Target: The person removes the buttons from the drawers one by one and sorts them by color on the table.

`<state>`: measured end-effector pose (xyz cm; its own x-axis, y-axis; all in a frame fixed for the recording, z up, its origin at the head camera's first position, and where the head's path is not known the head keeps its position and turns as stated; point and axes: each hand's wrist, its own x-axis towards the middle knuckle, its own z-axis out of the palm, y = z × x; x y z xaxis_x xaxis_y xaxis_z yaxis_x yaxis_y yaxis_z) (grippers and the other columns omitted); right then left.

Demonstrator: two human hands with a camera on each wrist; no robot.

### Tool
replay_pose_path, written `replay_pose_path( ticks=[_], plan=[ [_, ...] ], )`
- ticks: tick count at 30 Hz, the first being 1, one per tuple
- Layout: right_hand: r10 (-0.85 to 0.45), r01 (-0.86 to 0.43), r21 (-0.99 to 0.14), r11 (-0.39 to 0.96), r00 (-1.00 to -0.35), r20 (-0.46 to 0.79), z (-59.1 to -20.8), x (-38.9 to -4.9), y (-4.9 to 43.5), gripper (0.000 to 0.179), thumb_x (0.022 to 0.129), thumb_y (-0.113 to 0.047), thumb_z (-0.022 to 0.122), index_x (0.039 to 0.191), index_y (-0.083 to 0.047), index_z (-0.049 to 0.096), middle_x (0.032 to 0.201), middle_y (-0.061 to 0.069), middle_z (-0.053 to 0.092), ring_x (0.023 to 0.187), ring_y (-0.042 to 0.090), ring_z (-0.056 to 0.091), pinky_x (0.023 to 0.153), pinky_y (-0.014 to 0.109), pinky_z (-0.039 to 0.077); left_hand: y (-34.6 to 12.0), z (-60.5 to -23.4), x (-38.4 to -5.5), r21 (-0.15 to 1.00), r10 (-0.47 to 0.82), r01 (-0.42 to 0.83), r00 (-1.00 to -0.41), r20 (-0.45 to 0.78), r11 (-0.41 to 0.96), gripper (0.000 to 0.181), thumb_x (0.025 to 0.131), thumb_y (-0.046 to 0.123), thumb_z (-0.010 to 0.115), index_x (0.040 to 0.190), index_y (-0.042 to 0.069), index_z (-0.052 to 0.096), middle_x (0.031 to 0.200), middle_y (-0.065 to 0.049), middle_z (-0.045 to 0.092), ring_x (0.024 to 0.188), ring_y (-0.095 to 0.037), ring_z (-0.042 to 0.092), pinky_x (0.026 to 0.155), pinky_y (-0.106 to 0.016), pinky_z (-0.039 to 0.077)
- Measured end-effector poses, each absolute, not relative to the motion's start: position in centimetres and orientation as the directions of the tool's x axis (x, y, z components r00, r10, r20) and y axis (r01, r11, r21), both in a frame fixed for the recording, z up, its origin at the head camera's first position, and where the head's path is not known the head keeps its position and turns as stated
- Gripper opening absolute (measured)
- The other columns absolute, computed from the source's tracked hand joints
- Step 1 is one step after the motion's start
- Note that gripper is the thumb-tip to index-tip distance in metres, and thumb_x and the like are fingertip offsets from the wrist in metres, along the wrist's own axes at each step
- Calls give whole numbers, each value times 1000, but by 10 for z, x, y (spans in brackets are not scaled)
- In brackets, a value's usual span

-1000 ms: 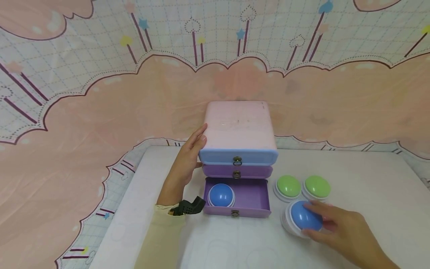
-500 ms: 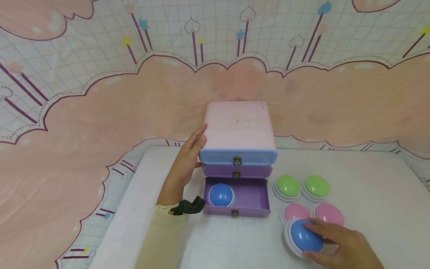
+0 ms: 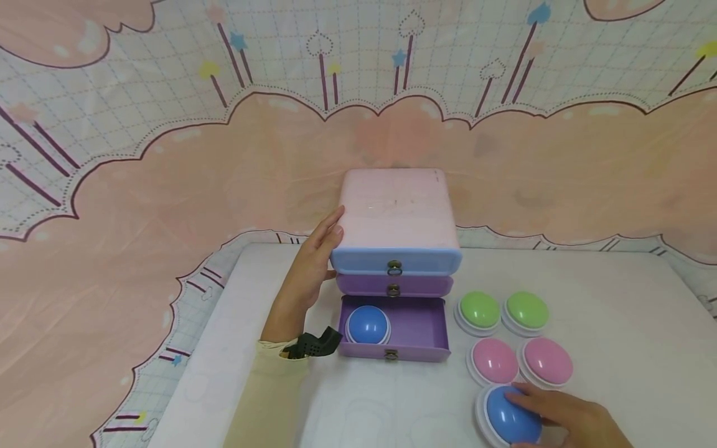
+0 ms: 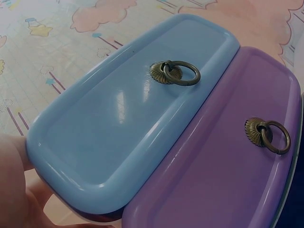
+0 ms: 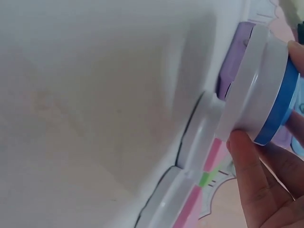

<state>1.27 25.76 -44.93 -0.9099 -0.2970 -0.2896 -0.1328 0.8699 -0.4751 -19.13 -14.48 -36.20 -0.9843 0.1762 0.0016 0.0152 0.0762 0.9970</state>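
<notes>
My left hand [image 3: 306, 267] rests its fingers on the left side of a small drawer cabinet [image 3: 399, 208] with a pink top. In the left wrist view, a blue drawer front [image 4: 128, 109] and a purple one [image 4: 223, 142] carry brass ring pulls. The bottom purple drawer [image 3: 417, 326] is pulled out, with a blue dome push button [image 3: 367, 324] at its left side. At the lower right my right hand [image 3: 577, 417] grips another blue push button [image 3: 512, 414] by its rim. The right wrist view shows its white base [image 5: 251, 90] between thumb and fingers, apparently just off the table.
Two pink push buttons [image 3: 495, 361] sit right behind the held one. Behind those stand two green push buttons [image 3: 480, 309], to the right of the drawer. A white table [image 3: 224, 348] bears everything, and a patterned cloth [image 3: 280, 162] hangs at the back.
My right hand has drawn the blue push button toward the table's near side, uncovering the two pink push buttons. My left hand has stayed on the cabinet.
</notes>
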Motion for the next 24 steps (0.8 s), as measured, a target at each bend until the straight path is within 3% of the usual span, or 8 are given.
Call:
replay_pose_path(
  ticks=[5,14,24],
  plan=[
    [-346,-195,-447,873,-893,-286,-461,14,265,87,69,-71,78,147,-37,54,144,-1,61,121,37,63,78,42,63,-145,-361,-191,997,179,17,-984,4,72,51,106,45,49,156,42,38,169,5,24,149,-43,34,101,-80,35],
    [-372,-220,-481,849,-895,-248,-475,14,275,86,70,-66,81,146,-36,55,144,4,61,110,15,69,76,38,63,-144,-361,-191,997,176,12,-984,-2,82,51,106,45,49,156,42,38,170,6,23,150,-44,32,102,-80,35],
    [-411,-294,-442,847,-890,-196,-478,15,277,86,69,-72,78,145,-38,54,141,0,62,112,8,67,77,35,63,-145,-362,-192,998,183,18,-983,6,63,50,106,45,49,155,43,39,169,7,23,151,-41,31,101,-80,35]
  ],
)
